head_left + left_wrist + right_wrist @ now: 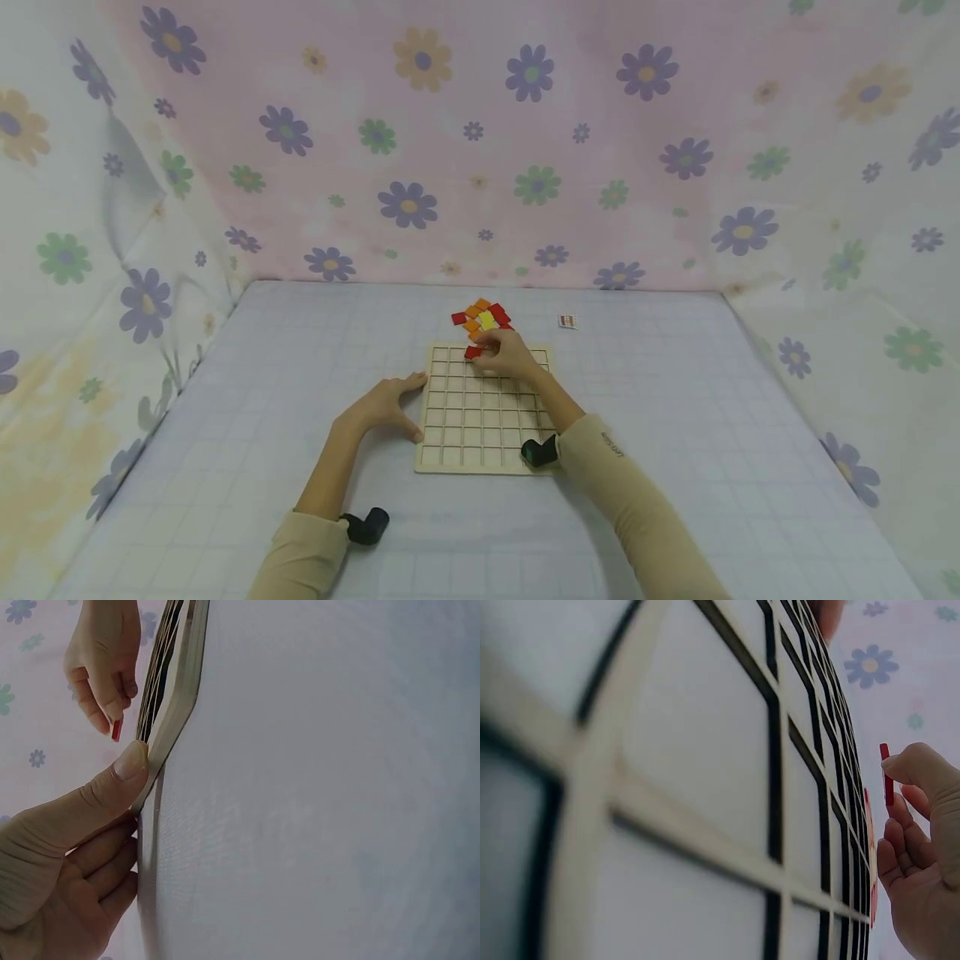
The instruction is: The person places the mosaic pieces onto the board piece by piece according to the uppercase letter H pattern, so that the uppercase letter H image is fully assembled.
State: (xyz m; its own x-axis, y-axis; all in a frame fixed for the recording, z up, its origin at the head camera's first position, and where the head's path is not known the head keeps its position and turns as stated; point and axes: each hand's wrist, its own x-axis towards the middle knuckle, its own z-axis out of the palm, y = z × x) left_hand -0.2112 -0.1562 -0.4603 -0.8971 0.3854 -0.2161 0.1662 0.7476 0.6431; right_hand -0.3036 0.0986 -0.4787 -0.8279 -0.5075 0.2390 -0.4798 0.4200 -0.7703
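A square wooden grid board (450,421) lies on the table, its cells divided by thin raised strips. Above its far rows, my right hand (506,354) pinches a red square tile (472,352) between thumb and finger. The right wrist view shows that tile (886,776) edge-on, held off the board. My left hand (382,408) rests against the board's left edge with thumb and fingers spread apart. In the left wrist view its thumb (97,796) touches the board's rim (180,705). Just past the far edge lie several loose tiles, including an orange one (483,304) and yellow ones (487,321), partly hidden by my right hand.
A small printed card (567,321) lies on the table right of the tiles. The white table (675,400) meets a flowered cloth backdrop (480,167) at the back and sides. Black wrist cameras (366,527) stick out from both sleeves, the right one over the board.
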